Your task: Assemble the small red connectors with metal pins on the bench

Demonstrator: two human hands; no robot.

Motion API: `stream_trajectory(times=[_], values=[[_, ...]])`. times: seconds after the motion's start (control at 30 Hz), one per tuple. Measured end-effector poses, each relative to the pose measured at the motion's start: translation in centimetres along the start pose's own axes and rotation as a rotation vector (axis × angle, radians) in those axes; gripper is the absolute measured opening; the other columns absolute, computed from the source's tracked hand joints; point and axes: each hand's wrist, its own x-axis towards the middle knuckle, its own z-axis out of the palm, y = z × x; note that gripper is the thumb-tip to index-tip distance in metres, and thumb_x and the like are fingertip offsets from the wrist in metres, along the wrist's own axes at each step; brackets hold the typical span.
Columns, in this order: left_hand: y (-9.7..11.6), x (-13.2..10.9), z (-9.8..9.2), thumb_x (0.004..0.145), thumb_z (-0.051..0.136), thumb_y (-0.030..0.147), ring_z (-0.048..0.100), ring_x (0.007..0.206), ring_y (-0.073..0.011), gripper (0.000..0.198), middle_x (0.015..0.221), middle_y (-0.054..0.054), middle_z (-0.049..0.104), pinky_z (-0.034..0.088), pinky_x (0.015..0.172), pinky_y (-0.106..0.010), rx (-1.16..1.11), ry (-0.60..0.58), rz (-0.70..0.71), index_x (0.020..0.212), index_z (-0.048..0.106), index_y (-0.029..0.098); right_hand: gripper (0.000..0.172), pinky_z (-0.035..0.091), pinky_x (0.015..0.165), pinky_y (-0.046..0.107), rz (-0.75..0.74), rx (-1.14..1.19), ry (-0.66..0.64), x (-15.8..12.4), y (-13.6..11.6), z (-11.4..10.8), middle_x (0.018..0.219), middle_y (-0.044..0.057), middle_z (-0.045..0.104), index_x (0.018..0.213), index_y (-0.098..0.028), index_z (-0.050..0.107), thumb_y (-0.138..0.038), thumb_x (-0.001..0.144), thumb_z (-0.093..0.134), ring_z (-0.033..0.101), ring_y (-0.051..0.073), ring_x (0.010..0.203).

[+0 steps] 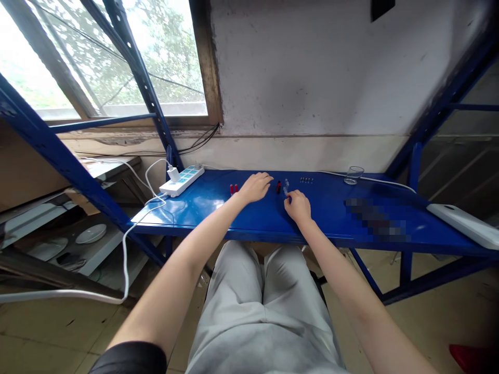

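Observation:
My left hand point(256, 187) is over the blue table with its fingers stretched out to the right, holding nothing that I can see. Just beyond its fingertips stands a small dark and red cylinder point(278, 187). Two small red cylinders point(234, 189) are on the table left of this hand. My right hand point(298, 205) is curled, thumb and forefinger close together at the near end of some small clear pieces point(286, 186). What sits between those fingertips is too small to make out. Several tiny silvery pieces point(306, 180) are lined up farther right.
A white power strip point(182, 180) with a plug and cord lies at the table's left end. Toward the right are a clear glass point(353, 175), a blurred-out dark object point(374, 218) and a white flat device point(463, 224). Blue frame posts point(415, 166) flank the table point(202, 210).

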Motion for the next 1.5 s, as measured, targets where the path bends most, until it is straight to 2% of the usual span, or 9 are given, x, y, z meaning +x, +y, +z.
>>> stream_trajectory(times=[0.13, 0.23, 0.47, 0.63, 0.73, 0.93, 1.07, 1.23, 1.5], values=[[2.2, 0.4, 4.0, 0.089, 0.026, 0.028, 0.04, 0.117, -0.0248, 0.051, 0.137, -0.011, 0.037, 0.036, 0.09, -0.038, -0.036, 0.004, -0.182, 0.139, 0.024, 0.017, 0.028, 0.042, 0.075, 0.037, 0.065, -0.077, -0.05, 0.0, -0.1, -0.1, 0.099, 0.015, 0.058, 0.097, -0.012, 0.062, -0.019, 0.08, 0.04, 0.052, 0.027, 0.094], [3.4, 0.7, 6.2, 0.088, 0.026, 0.027, 0.039, 0.118, -0.0269, 0.055, 0.14, -0.011, 0.033, 0.037, 0.09, -0.041, -0.043, -0.025, -0.282, 0.142, 0.017, 0.019, 0.028, 0.04, 0.076, 0.036, 0.094, -0.113, -0.074, 0.1, -0.2, -0.1, 0.103, 0.014, 0.057, 0.097, -0.012, 0.062, -0.019, 0.08, 0.04, 0.05, 0.026, 0.096], [4.0, 0.7, 8.1, 0.088, 0.026, 0.025, 0.038, 0.119, -0.0274, 0.056, 0.142, -0.008, 0.031, 0.033, 0.095, -0.047, -0.026, -0.037, -0.376, 0.143, 0.015, 0.027, 0.031, 0.038, 0.077, 0.036, 0.103, -0.107, -0.095, 0.1, 0.1, 0.3, 0.107, 0.014, 0.056, 0.1, -0.013, 0.061, -0.021, 0.081, 0.038, 0.049, 0.026, 0.099], [3.8, 0.5, 8.5, 0.089, 0.028, 0.026, 0.036, 0.121, -0.0298, 0.052, 0.142, -0.009, 0.032, 0.028, 0.096, -0.053, -0.007, -0.045, -0.359, 0.141, 0.023, 0.029, 0.032, 0.038, 0.077, 0.037, 0.099, -0.1, -0.105, 0.0, 0.0, 0.2, 0.107, 0.015, 0.056, 0.099, -0.013, 0.061, -0.021, 0.081, 0.037, 0.049, 0.026, 0.098], [3.9, 0.6, 8.3, 0.089, 0.031, 0.026, 0.038, 0.118, -0.0292, 0.047, 0.138, -0.011, 0.037, 0.027, 0.097, -0.052, 0.035, 0.033, -0.328, 0.136, 0.034, 0.025, 0.032, 0.038, 0.077, 0.037, 0.096, -0.102, -0.115, 0.0, -0.1, 0.1, 0.107, 0.015, 0.057, 0.1, -0.012, 0.062, -0.021, 0.081, 0.037, 0.049, 0.026, 0.098], [4.4, 1.1, 7.2, 0.085, 0.044, 0.024, 0.045, 0.106, -0.0282, 0.027, 0.116, -0.014, 0.053, 0.029, 0.092, -0.046, 0.069, 0.148, -0.334, 0.107, 0.057, 0.015, 0.036, 0.034, 0.087, 0.043, 0.121, -0.135, -0.147, 0.0, -0.1, 0.2, 0.117, 0.013, 0.055, 0.106, -0.017, 0.064, -0.023, 0.082, 0.038, 0.047, 0.028, 0.107], [4.4, 1.2, 7.0, 0.085, 0.045, 0.022, 0.048, 0.101, -0.0262, 0.017, 0.104, -0.012, 0.057, 0.03, 0.088, -0.043, 0.016, 0.179, -0.409, 0.092, 0.059, 0.015, 0.04, 0.028, 0.095, 0.047, 0.111, -0.146, -0.203, 0.0, 0.0, 0.5, 0.128, 0.012, 0.05, 0.115, -0.019, 0.06, -0.027, 0.086, 0.034, 0.04, 0.028, 0.118], [3.3, 0.4, 6.6, 0.083, 0.05, 0.022, 0.051, 0.094, -0.023, 0.01, 0.094, -0.008, 0.06, 0.032, 0.084, -0.039, -0.104, 0.237, -0.497, 0.084, 0.06, 0.018, 0.045, 0.024, 0.098, 0.051, 0.103, -0.168, -0.289, 0.1, -0.2, 0.5, 0.135, 0.011, 0.044, 0.123, -0.021, 0.054, -0.034, 0.09, 0.026, 0.032, 0.029, 0.126], [2.7, -2.6, 6.4, 0.078, 0.057, 0.023, 0.056, 0.081, -0.0173, 0.006, 0.083, -0.004, 0.062, 0.042, 0.074, -0.031, -0.45, 0.455, -0.611, 0.078, 0.059, 0.018, 0.053, 0.02, 0.102, 0.052, 0.138, -0.18, -0.404, 0.6, -0.2, 0.8, 0.14, 0.009, 0.037, 0.133, -0.024, 0.042, -0.044, 0.091, 0.016, 0.022, 0.027, 0.132]])
